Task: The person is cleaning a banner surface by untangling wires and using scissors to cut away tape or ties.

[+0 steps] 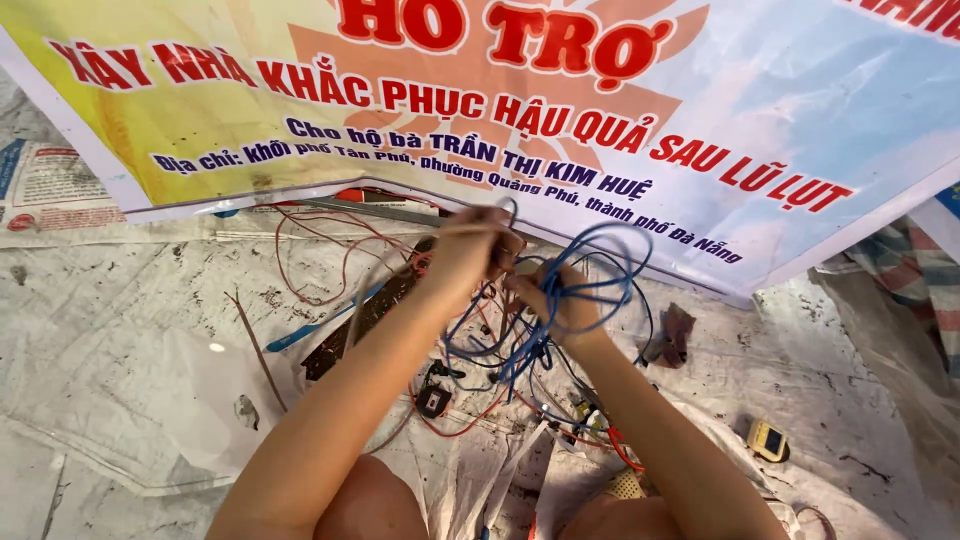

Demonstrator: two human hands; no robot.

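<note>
Left hand (462, 252) and right hand (560, 300) both clenched on blue wire (600, 270); could snarl tighter with red wire (330, 250) if tugged.

The light is bright and soft, like daytime. Shadows are faint. The hands (510, 275) look a bit blurry. The edges bend.

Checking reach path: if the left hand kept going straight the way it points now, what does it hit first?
The left hand points away from the person, up the picture. Likely first: the thin red wires and the grey strip at the edge of the printed banner, then the banner itself. Depth is unclear.
</note>
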